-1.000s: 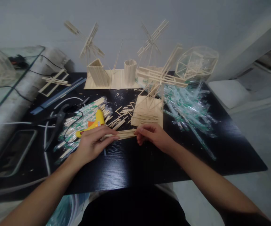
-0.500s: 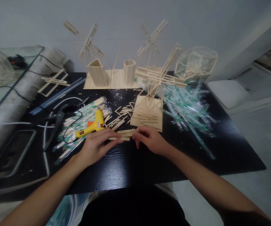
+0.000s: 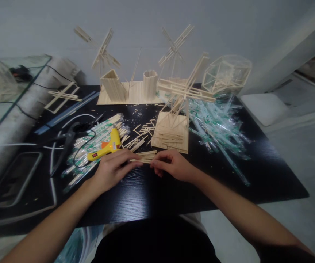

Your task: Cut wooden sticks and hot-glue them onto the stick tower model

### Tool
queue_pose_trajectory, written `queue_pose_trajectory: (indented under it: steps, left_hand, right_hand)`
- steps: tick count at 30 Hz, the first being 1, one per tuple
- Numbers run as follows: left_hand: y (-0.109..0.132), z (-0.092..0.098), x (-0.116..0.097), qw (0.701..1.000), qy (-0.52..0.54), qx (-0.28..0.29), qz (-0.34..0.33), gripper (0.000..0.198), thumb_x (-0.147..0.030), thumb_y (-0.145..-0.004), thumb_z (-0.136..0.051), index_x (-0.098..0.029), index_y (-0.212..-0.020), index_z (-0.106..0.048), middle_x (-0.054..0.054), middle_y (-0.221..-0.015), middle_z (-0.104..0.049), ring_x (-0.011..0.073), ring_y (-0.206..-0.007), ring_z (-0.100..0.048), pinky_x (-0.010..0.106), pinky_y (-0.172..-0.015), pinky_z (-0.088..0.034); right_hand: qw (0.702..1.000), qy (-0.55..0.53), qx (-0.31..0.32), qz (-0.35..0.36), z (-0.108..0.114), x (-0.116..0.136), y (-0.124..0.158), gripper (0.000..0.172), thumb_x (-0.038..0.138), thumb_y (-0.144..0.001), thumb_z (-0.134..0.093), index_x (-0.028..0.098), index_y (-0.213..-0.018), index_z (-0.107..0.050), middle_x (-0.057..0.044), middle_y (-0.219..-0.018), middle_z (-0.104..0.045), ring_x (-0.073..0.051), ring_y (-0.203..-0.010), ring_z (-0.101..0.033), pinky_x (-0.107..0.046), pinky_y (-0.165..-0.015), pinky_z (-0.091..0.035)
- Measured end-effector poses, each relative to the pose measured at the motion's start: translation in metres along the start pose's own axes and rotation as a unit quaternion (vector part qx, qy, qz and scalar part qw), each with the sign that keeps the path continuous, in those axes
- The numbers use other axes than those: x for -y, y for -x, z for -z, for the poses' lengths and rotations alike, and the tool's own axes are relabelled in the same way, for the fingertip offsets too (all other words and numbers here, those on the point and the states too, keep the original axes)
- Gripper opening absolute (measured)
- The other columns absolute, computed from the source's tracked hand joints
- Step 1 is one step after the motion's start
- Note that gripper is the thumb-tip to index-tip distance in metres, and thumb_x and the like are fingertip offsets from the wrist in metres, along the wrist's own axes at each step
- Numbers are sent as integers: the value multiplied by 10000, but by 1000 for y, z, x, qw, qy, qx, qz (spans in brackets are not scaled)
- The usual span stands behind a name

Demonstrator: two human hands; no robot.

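Between my two hands lie a few thin wooden sticks, level and just above the black table's front part. My left hand pinches their left end between thumb and fingers. At the right end, the fingertips of my right hand close on the sticks. More loose sticks lie just behind, partly hidden by my fingers. A yellow glue gun rests on packaged sticks beyond my left hand. Past my right hand is a wooden stick base with several sticks on it and a windmill-like frame rising from it.
Plastic-wrapped sticks cover the table's right side. Black pliers-like cutters and cables lie at left. Stick towers stand at the back, near a blue strip. Cut scraps are scattered mid-table.
My right hand has shifted slightly left and its fingertips have closed on the right end of the sticks. My left hand has stayed in nearly the same place.
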State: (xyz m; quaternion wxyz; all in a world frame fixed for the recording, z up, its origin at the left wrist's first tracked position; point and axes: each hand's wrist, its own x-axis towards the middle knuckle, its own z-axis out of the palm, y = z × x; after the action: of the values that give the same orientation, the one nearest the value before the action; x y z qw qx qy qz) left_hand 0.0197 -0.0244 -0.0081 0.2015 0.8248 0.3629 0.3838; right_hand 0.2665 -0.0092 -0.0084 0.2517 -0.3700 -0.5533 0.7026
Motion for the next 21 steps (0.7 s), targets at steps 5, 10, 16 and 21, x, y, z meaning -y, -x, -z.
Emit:
queue_pose_trajectory:
  steps: [5, 10, 16, 21]
  left_hand:
    - [0, 5, 0, 1000, -7, 20, -9, 112, -214, -927, -722, -174, -1032, -727, 52, -902, -768, 143, -798, -735, 241, -757, -583]
    - [0, 4, -1, 999, -9, 30, -8, 113, -206, -938, -704, -170, -1043, -726, 64, -923, -769, 150, -810, -734, 244, -760, -584]
    - [-2, 4, -4, 999, 11, 46, -9, 81, -205, -952, -682, -175, -1018, -720, 48, -901, -764, 143, -798, -729, 232, -731, -580]
    - [-2, 2, -6, 998, 13, 58, -17, 82, -187, -956, -678, -176, -1036, -694, 39, -909, -748, 129, -815, -719, 220, -755, -575]
  right_hand:
    - [1000, -9, 2, 1, 0, 0, 1, 396, 539, -833, -768, 151, -771, -717, 5, -628, -663, -106, -543, -601, -239, -574, -516]
    - [999, -34, 11, -7, 0, -3, -1, 402, 534, -819, -788, 141, -765, -724, 2, -630, -669, -103, -536, -604, -241, -568, -518]
    - [997, -74, 31, -17, -1, -3, -1, 407, 526, -815, -804, 123, -808, -753, -29, -675, -719, -123, -584, -661, -260, -615, -550]
    - [995, -90, 42, -30, -2, -3, -2, 420, 535, -820, -799, 117, -827, -763, -32, -684, -724, -124, -587, -668, -261, -613, -554]
